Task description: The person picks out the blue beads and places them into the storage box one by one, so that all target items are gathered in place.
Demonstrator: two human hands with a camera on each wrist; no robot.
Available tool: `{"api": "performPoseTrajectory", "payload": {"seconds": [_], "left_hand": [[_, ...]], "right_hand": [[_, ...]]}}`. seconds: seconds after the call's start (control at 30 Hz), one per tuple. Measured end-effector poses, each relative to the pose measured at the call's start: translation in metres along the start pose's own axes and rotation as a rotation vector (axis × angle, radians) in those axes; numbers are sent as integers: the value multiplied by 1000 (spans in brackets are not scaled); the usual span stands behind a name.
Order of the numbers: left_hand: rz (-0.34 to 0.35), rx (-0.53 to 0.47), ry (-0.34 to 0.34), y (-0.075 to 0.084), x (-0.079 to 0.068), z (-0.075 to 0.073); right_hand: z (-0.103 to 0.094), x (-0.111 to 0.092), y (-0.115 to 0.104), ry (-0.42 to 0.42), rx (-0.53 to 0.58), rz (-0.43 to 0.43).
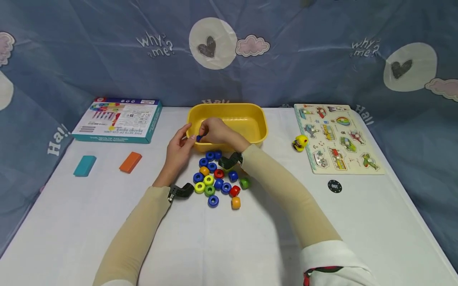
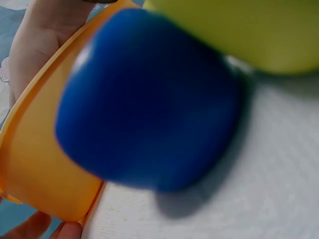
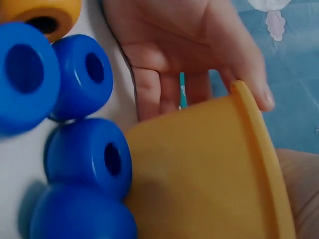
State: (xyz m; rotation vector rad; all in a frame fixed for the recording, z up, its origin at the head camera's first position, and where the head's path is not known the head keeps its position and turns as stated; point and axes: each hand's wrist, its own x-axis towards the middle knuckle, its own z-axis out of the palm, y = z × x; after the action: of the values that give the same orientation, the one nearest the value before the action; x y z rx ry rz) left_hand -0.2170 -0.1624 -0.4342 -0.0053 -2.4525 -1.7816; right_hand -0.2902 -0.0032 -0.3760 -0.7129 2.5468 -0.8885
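My left hand [image 1: 177,150] holds the front left corner of a yellow tub [image 1: 262,123]; in the right wrist view its thumb lies over the rim. My right hand [image 1: 218,131] reaches into the tub's left end, fingers bent, and pinches a small blue bead [image 1: 198,138] close to the left thumb. Fingers cover much of that bead. Loose beads lie in front of the tub, among them a blue bead [image 1: 213,201], a red bead [image 1: 219,173], a yellow-green bead [image 1: 199,187] and an orange bead [image 1: 235,203]. In the left wrist view, a nearby blue bead [image 2: 149,99] blocks much of the scene.
At the back left lies a flat box [image 1: 116,119], with a teal block [image 1: 85,166] and an orange block [image 1: 130,162] before it. On the right are a yellow duck [image 1: 300,143], a picture puzzle board [image 1: 336,139] and a black chip [image 1: 334,186].
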Motion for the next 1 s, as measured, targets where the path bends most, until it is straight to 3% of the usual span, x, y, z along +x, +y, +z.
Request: {"api": "performPoseTrajectory", "payload": {"seconds": [0.13, 0.27, 0.47, 0.6, 0.67, 0.8, 1.0], "left_hand": [[-6, -24, -12, 0, 0, 3], [-3, -13, -8, 0, 0, 6], [15, 19, 5, 0, -4, 7], [21, 18, 17, 0, -5, 6], [23, 12, 16, -1, -6, 5], [32, 12, 10, -1, -5, 3], [35, 17, 16, -1, -3, 1]], "right_hand": [[2, -1, 1, 14, 13, -1], [-1, -13, 6, 162, 44, -82], [-17, -60, 17, 380, 102, -236], [-28, -98, 25, 456, 97, -329], [-32, -116, 32, 446, 106, -360], [-30, -141, 49, 337, 117, -366], [-16, -144, 60, 110, 49, -377]]}}
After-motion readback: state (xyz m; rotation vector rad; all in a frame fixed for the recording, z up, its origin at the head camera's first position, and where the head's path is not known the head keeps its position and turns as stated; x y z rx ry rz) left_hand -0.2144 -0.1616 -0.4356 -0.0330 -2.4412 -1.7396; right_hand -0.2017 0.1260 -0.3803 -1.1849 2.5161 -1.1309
